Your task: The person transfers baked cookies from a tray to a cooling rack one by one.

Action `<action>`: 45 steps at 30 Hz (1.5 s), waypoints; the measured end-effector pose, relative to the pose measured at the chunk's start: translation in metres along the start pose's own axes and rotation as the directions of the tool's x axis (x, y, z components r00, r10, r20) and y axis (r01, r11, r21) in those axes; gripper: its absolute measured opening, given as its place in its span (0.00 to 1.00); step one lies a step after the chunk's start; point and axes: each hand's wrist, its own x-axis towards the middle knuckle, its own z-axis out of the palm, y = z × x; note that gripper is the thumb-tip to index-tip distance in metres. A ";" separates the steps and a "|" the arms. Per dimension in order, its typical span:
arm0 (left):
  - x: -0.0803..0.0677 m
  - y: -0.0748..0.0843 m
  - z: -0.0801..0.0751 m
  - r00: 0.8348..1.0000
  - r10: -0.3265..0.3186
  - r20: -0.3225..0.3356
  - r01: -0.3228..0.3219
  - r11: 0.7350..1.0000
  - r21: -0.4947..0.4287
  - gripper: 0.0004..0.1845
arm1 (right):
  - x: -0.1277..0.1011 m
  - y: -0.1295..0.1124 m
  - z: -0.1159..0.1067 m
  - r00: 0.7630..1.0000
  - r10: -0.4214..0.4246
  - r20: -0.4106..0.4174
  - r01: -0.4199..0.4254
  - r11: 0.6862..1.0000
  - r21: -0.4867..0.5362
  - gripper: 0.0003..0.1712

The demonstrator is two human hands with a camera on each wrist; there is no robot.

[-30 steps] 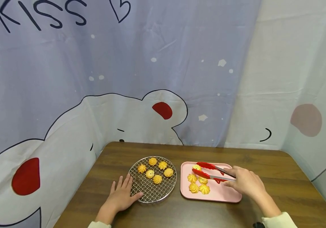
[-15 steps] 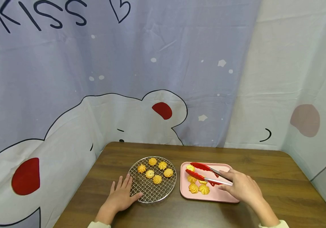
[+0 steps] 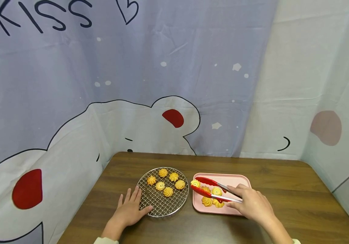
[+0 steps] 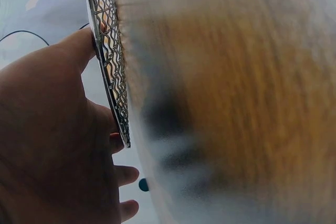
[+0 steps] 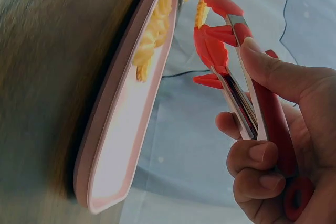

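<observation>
My right hand (image 3: pixel 251 202) grips red-tipped metal tongs (image 5: pixel 251 61), with the fingers curled round the handles. Between the tongs' tips a swirled yellow cookie (image 3: pixel 195 183) is pinched, raised over the left edge of a pink tray (image 3: pixel 235 178). Several more cookies (image 3: pixel 206 201) lie in the tray's left part, partly covered by the tongs. To the left, my left hand (image 3: pixel 128 209) lies with its fingers spread at the near-left rim of a round wire rack (image 3: pixel 162 205); its thumb (image 4: pixel 81 43) overlaps the rim. Several golden cookies (image 3: pixel 168 192) sit on the rack.
A brown wooden table (image 3: pixel 116 176) carries both the rack and the tray, with a narrow gap between them. Behind it hangs a printed cloth (image 3: pixel 223 84) with cartoon drawings and lettering.
The right hand has moved left with the tongs, lifting the pinched cookie from above the tray to its left edge. The left hand and the rack have stayed in place.
</observation>
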 end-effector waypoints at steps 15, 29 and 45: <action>0.001 -0.001 0.001 1.000 -0.002 0.008 0.002 1.000 -0.007 0.53 | 0.001 -0.022 0.015 0.996 -0.071 -0.045 0.072 0.997 0.023 0.30; 0.000 0.001 0.000 1.000 -0.005 0.010 0.005 1.000 -0.015 0.53 | 0.002 -0.037 0.028 0.995 -0.099 -0.009 0.099 0.995 0.026 0.31; -0.001 0.002 -0.002 1.000 -0.004 0.001 0.004 1.000 -0.010 0.54 | 0.004 -0.045 0.032 0.992 -0.129 -0.015 0.129 0.991 0.023 0.32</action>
